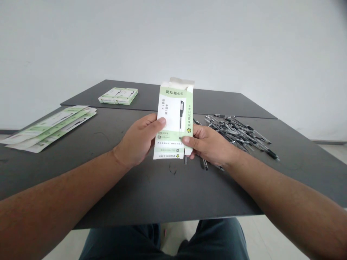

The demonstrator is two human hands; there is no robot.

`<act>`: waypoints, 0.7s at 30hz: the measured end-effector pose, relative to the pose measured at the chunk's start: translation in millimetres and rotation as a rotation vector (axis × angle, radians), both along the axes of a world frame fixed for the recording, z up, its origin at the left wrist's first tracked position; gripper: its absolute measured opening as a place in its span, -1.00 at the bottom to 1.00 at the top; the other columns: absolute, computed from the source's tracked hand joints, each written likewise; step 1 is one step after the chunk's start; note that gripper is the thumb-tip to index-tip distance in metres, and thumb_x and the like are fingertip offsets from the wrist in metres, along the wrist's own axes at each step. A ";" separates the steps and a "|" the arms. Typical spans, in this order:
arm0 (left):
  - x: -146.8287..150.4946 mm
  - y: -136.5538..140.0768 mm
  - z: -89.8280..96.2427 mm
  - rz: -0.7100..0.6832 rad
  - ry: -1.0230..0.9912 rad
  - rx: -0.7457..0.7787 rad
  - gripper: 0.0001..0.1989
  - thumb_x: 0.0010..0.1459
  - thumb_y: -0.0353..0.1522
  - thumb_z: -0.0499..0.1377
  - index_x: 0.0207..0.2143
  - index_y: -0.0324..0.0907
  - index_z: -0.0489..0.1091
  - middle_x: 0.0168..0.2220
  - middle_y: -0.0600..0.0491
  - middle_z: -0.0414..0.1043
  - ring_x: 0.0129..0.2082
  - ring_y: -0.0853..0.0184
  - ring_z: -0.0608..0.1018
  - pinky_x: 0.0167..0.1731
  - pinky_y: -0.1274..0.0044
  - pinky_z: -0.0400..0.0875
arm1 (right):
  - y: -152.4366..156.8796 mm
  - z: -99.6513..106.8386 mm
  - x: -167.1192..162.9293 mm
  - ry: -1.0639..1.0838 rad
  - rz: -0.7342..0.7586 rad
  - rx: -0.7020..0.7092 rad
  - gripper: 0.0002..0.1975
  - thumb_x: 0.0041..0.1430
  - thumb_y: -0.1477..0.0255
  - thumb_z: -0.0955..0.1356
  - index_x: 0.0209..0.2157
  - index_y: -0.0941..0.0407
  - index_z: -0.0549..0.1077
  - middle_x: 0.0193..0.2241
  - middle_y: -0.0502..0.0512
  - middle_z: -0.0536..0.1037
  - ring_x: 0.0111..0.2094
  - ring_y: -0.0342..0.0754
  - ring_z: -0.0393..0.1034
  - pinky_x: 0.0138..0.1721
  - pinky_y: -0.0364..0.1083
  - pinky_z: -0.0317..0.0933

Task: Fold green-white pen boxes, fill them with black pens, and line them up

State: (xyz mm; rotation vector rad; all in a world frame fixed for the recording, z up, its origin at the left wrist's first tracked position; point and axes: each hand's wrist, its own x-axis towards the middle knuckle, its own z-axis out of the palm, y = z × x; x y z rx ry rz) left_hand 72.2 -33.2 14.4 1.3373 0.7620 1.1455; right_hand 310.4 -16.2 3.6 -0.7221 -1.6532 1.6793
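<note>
Both hands hold up one green and white cardboard pen box (172,122) over the near part of the table. My left hand (139,139) grips its left edge, thumb on the printed front. On the lower right edge, my right hand (210,142) pinches the box with thumb in front and fingers behind. Flaps stand out at the box's top end, and the end looks unclosed. A black pen is printed on the front. What is inside the box is hidden. Just behind my right hand lies a loose pile of clear pens with black caps (238,131).
Flattened pen boxes (51,128) lie overlapped on the left of the dark grey table (130,202). Farther back, two folded pen boxes (118,95) sit side by side. A seam (151,110) crosses the tabletop, and a pale wall stands behind it.
</note>
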 end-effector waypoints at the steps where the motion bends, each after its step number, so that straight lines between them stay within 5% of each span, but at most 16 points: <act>1: 1.2 -1.8 1.2 -0.116 -0.081 -0.038 -0.28 0.34 0.23 0.33 0.18 -0.17 0.61 -0.02 -0.24 0.79 0.01 -0.20 0.80 -0.10 0.11 0.74 | -1.0 -0.5 -0.2 0.045 0.049 -0.047 -0.53 0.26 0.05 0.71 -0.10 0.13 0.69 -0.26 0.08 0.79 -0.44 -0.19 0.54 -0.45 -0.24 0.49; 5: 0.2 -7.9 6.7 -0.411 -0.168 -0.182 -0.18 0.30 0.32 0.35 0.27 -0.10 0.57 -0.02 -0.26 0.79 -0.05 -0.29 0.82 -0.08 -0.03 0.76 | -4.9 -2.7 -1.5 0.171 0.241 -0.235 -0.55 0.31 0.07 0.69 -0.06 0.12 0.67 -0.25 0.06 0.78 -0.40 -0.21 0.59 -0.36 -0.26 0.56; 10: -1.9 -14.6 4.4 -0.481 -0.221 -0.280 0.05 0.04 0.40 0.50 0.37 -0.03 0.53 0.20 -0.33 0.72 -0.07 -0.27 0.82 -0.05 -0.07 0.79 | -7.8 -7.7 -5.2 0.190 0.386 -0.347 -0.54 0.32 0.09 0.70 -0.03 0.16 0.67 -0.22 0.07 0.77 -0.32 -0.18 0.66 -0.28 -0.24 0.61; 15: -1.1 -21.3 8.5 -0.333 -0.280 -0.272 -0.15 0.03 0.27 0.59 0.20 0.01 0.59 0.26 -0.21 0.69 0.17 -0.33 0.74 -0.10 -0.04 0.82 | -9.3 -10.4 -6.5 0.182 0.405 -0.318 -0.53 0.37 0.07 0.66 0.02 0.17 0.68 -0.20 0.09 0.77 -0.28 -0.17 0.69 -0.19 -0.22 0.64; 21: -1.0 -5.1 8.8 -0.036 -0.203 -0.197 -0.14 -0.09 0.22 0.67 0.06 -0.11 0.57 0.06 -0.23 0.73 0.13 -0.26 0.75 -0.08 0.12 0.79 | -10.0 -5.3 -3.7 0.084 0.197 -0.239 -0.41 0.34 -0.03 0.66 0.07 0.17 0.65 -0.18 0.14 0.79 -0.25 -0.11 0.74 -0.17 -0.18 0.67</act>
